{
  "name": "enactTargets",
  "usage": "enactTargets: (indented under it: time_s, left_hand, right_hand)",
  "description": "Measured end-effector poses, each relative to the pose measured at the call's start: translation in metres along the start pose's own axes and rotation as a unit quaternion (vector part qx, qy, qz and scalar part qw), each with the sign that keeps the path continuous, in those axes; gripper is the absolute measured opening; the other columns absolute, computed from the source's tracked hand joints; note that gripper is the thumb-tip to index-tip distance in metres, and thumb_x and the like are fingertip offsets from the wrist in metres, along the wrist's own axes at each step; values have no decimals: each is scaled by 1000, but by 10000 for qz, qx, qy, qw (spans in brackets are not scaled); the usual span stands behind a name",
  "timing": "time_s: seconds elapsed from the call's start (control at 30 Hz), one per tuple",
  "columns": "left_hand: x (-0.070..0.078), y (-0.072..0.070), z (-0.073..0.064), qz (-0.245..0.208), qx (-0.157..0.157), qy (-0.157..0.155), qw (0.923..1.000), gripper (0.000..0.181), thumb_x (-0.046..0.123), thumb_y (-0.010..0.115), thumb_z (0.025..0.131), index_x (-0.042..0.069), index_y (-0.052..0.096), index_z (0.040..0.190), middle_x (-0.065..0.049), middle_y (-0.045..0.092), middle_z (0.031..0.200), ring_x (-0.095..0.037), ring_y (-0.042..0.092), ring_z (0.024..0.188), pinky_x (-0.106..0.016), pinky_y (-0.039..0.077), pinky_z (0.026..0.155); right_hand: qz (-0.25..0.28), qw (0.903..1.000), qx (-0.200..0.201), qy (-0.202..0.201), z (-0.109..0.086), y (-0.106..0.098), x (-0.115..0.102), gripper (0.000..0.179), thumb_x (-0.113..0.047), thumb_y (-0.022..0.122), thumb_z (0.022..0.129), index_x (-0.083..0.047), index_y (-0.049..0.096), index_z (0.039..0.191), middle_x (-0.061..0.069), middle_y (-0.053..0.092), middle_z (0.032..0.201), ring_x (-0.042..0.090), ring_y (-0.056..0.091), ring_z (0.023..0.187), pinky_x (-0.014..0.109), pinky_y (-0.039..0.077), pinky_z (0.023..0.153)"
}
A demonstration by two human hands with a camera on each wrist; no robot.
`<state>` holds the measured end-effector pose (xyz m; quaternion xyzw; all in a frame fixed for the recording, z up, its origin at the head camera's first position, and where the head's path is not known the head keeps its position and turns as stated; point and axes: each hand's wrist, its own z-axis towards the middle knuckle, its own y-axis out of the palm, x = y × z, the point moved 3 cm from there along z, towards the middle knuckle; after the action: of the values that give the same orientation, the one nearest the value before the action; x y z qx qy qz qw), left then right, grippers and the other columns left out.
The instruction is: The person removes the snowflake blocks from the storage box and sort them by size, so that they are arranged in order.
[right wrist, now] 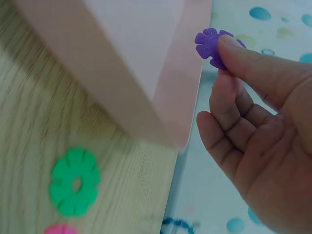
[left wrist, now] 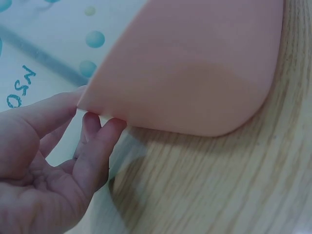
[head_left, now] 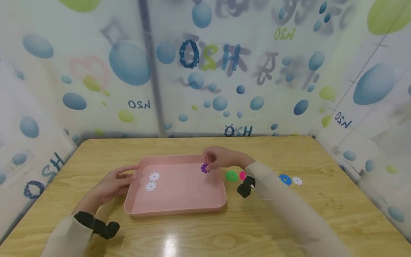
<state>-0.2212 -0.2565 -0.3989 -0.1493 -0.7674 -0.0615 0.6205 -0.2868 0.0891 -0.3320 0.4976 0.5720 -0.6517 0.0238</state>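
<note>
My left hand (head_left: 113,184) holds the left rim of a pink tray (head_left: 179,211), its fingertips at the edge in the left wrist view. Between thumb and fingers my right hand (head_left: 221,157) pinches a purple notched disc (right wrist: 208,45), held up over the tray's far right corner. Its other fingers are loosely curled in the right wrist view. Two white notched discs, a far one (head_left: 154,176) and a near one (head_left: 151,186), lie in the left part of the tray.
On the wooden table (head_left: 192,235), right of the tray, lie a green disc (head_left: 232,176) and a pink disc (head_left: 242,175), partly hidden by the right wrist camera. Beyond the right forearm are a blue disc (head_left: 285,179) and a white disc (head_left: 297,181). A patterned curtain (head_left: 205,103) hangs behind.
</note>
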Motion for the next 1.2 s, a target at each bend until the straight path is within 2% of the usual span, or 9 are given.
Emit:
enactTargets:
  time_s: [0.13,0.27,0.43,0.63,0.97,1.2]
  left_hand:
    - [1,-1,-1,25,-52,104,9999,57,17,55,93,0,29,141,-31,36,130,-19,58,100,-36,50,84]
    - [1,1,-1,44,-77,111,9999,56,16,55,93,0,29,141,-29,37,128,-19,58,100,-36,50,84]
    - [1,1,0,59,26,38,10000,56,16,56,93,0,31,140,-29,38,128,-18,57,99,-35,50,83]
    - [0,0,-1,108,127,-90,9998,59,19,57,92,0,29,141,-30,34,132,-19,57,100,-35,50,84]
    - [1,0,0,141,111,-157,9997,60,19,57,92,1,28,141,-32,31,134,-20,56,101,-36,49,85]
    - [0,0,-1,79,122,-139,9998,59,19,58,91,1,30,141,-31,31,134,-20,56,101,-36,49,85]
  right_hand:
    - [375,9990,209,-122,-24,-10,21,11,-5,63,86,-5,53,88,3,52,72,15,48,63,32,45,61]
    - [736,9959,521,62,-52,-17,49,11,-5,62,86,-3,52,89,4,53,70,16,47,60,39,47,59]
    - [876,9916,884,342,-85,-24,77,13,-5,61,87,0,50,90,7,53,68,19,47,60,35,45,57]
    - [877,9871,1139,706,-120,-30,101,15,-6,61,88,2,49,92,13,55,70,29,50,60,35,48,58]
    - [968,9764,1559,1137,-185,-43,142,19,-9,61,88,5,49,93,9,54,69,16,49,59,31,48,56]
    - [1008,9694,1584,1581,-222,-49,160,23,-11,61,88,7,49,95,2,50,69,12,47,60,28,47,56]
